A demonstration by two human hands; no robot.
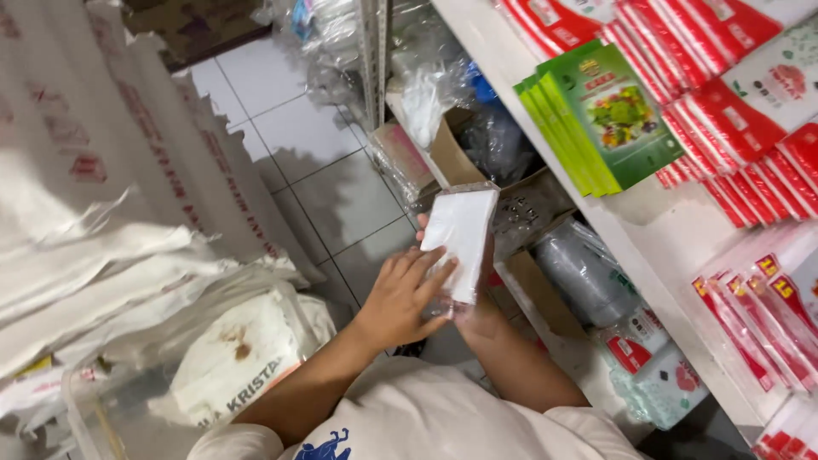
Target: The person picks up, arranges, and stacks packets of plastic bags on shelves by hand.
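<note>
Packet: a clear plastic packet of white sheets (461, 238), held upright in front of me, just beside the shelf edge (596, 213).
Left hand (400, 298): fingers flat against its face.
Right hand (477, 317): fingers clamped underneath it.
Risk: slick wrap may slide down onto the tiled floor (341, 187).
Cause: only my lower grip supports it.

The floor (319, 183) is laid with pale square tiles, grey grout lines running diagonally across the view. On the right, a white shelf (673, 247) slants from far to near, lined with green packets (596, 115) and red-and-white packets (741, 128). Beneath it sit an open cardboard box (452, 153) and clear plastic bags. At left, white woven sacks (102, 196) pile high. Light is even and bright.
</note>
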